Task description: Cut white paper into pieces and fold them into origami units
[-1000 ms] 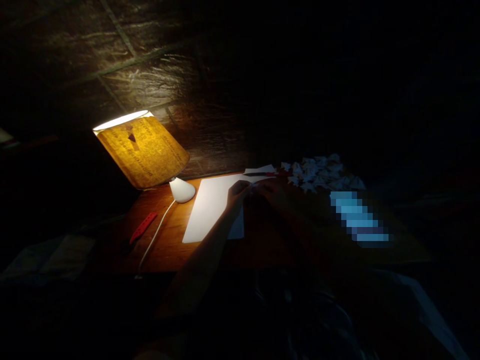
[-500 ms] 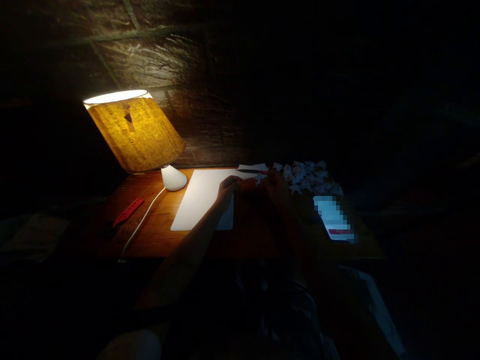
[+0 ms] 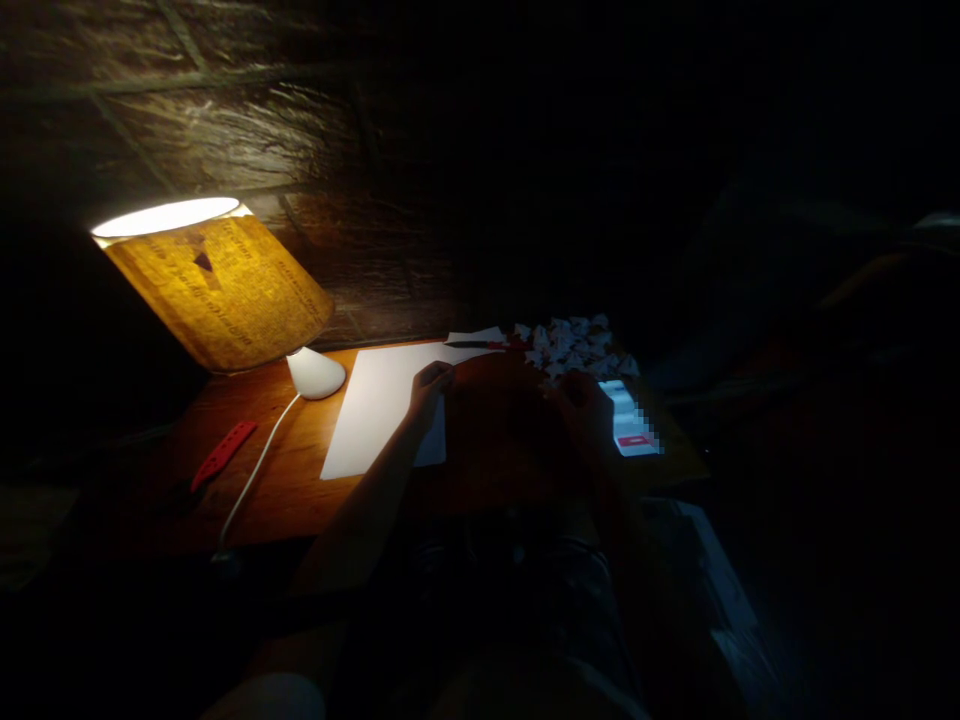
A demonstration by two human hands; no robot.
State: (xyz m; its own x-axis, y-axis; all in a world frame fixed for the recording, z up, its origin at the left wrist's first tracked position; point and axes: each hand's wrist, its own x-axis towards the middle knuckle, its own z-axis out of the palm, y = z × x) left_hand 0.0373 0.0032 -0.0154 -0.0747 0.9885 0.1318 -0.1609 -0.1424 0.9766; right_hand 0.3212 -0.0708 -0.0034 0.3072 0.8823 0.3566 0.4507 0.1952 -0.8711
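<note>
The scene is very dark, lit only by a desk lamp. My left hand (image 3: 429, 385) rests with curled fingers at the right edge of a white sheet of paper (image 3: 379, 405) on the wooden desk (image 3: 285, 480). What it pinches is too dim to name. My right hand (image 3: 583, 400) sits in shadow just left of a lit phone screen (image 3: 630, 425), its fingers bent. A pile of small folded white paper pieces (image 3: 574, 345) lies behind it. A dark pen-like tool (image 3: 472, 344) lies on a smaller paper at the back.
A tilted lamp (image 3: 217, 290) with a yellow printed shade and white base stands at the desk's left, its white cord (image 3: 251, 470) running forward. A red flat tool (image 3: 221, 455) lies at the left front. A stone wall (image 3: 300, 140) rises behind.
The view has swung so everything sits lower and further left. My hands have drawn apart: the right one moved right toward the phone, the left stayed at the paper's edge.
</note>
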